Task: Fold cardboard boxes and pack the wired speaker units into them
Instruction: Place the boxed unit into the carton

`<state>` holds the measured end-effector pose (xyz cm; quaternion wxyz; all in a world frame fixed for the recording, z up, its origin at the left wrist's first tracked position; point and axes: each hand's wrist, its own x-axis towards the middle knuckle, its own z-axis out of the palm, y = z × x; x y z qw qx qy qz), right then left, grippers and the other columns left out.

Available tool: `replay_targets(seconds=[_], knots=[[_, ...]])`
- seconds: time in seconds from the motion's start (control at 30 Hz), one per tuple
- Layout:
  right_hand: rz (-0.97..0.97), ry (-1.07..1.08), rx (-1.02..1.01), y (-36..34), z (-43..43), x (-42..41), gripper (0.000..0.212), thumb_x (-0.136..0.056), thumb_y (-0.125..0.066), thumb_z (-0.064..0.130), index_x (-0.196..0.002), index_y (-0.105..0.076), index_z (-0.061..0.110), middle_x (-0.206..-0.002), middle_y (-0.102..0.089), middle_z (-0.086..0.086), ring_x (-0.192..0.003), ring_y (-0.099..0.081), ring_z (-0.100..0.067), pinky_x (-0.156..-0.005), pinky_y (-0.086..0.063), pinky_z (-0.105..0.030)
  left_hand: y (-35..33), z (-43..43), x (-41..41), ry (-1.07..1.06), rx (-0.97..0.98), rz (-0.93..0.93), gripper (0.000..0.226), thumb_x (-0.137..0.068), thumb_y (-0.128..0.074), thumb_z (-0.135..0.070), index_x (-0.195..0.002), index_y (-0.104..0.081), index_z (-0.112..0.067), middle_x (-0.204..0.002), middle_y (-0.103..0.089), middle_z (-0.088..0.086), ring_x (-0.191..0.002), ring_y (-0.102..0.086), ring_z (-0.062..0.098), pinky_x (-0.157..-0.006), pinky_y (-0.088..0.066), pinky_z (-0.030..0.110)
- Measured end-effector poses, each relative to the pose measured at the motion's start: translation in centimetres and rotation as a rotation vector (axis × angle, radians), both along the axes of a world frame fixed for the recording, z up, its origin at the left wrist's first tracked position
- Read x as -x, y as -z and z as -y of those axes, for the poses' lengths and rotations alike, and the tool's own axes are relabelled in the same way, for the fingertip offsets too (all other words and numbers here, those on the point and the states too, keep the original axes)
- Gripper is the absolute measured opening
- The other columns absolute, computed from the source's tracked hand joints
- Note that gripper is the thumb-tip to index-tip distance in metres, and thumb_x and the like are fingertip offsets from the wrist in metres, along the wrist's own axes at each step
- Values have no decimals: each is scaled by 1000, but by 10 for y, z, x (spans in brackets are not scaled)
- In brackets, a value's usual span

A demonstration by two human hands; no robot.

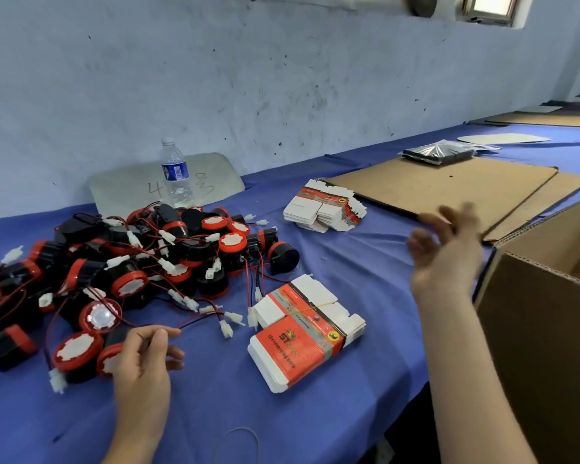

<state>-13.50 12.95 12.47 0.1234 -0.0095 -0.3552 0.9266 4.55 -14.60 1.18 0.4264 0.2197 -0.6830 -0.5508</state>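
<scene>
Ten loose fingers (154,332): left hand (144,356), right hand (446,252).

Left hand (144,358): bare, low, left of the banded stack of flat red-and-white cardboard boxes (307,333); fingers loosely curled, grasp not discernible.
Right hand (446,252): bare, raised beyond and right of that stack; motion-blurred, palm exposed, fingers spread, holding nothing. Its bare forearm (456,356) passes right of the stack.
</scene>
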Motion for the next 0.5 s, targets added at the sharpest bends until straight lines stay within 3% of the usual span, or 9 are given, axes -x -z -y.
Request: replay_targets(seconds=[0.07, 0.13, 0.2, 0.27, 0.33, 0.37, 0.43, 0.5], knots=[[-114, -180, -729, 8, 19, 6, 16, -91, -61, 33, -99, -59, 19, -88, -69, -9, -60, -59, -15, -59, -48, -26, 1, 0, 0, 4, -3, 5, 23, -102, -42, -12, -89, -60, -6, -84, -58, 12, -60, -56, 6, -53, -52, 19], [-235, -545, -1520, 24, 36, 11, 48, -81, -72, 42, -123, -53, 29, -121, -61, -3, -94, -60, -15, -79, -47, -28, 1, 1, 0, 7, 1, 10, 25, -103, -40, -12, -88, -60, -7, -82, -57, 14, -60, -56, 6, -53, -51, 19], [-272, -913, -1977, 45, 46, 14, 85, -73, -78, 48, -143, -33, 39, -144, -37, 7, -126, -44, -15, -90, -42, -28, 2, 2, 0, 7, 0, 15, 27, -103, -39, -12, -87, -60, -7, -81, -56, 18, -59, -56, 7, -53, -51, 19], [-315, -1034, -2038, 55, 52, 14, 98, -68, -81, 49, -147, -24, 42, -149, -26, 11, -135, -33, -16, -85, -42, -24, 1, 2, 0, 6, -1, 21, 28, -103, -39, -12, -86, -60, -8, -81, -56, 18, -59, -56, 8, -53, -51, 20], [-418, -1010, -2047, 55, 52, 15, 101, -66, -83, 49, -148, -25, 41, -154, -21, 11, -139, -25, -16, -87, -46, -18, 0, 2, 1, 7, -5, 19, 28, -103, -39, -10, -85, -60, -7, -83, -58, 13, -59, -56, 8, -53, -51, 20], [-475, -1007, -2079, 53, 50, 16, 103, -65, -83, 49, -149, -25, 38, -158, -12, 12, -144, -14, -17, -97, -46, -25, 0, 2, 1, 5, -6, 18, 27, -103, -39, -9, -85, -59, -7, -84, -58, 10, -59, -56, 8, -52, -51, 21], [-645, -1000, -2166, 51, 49, 17, 106, -65, -83, 49, -151, -25, 29, -160, 2, 14, -147, 5, -10, -116, -26, -38, 1, 2, 1, 7, -4, 20, 27, -102, -39, -9, -84, -59, -7, -83, -59, 8, -58, -56, 8, -52, -51, 20], [-735, -1008, -2186, 47, 50, 15, 96, -69, -82, 46, -149, -33, 24, -159, -10, 16, -146, -8, -8, -116, -20, -31, 1, 2, 2, 13, -4, 22, 28, -103, -39, -10, -83, -59, -8, -82, -59, 6, -58, -56, 8, -52, -51, 20]])
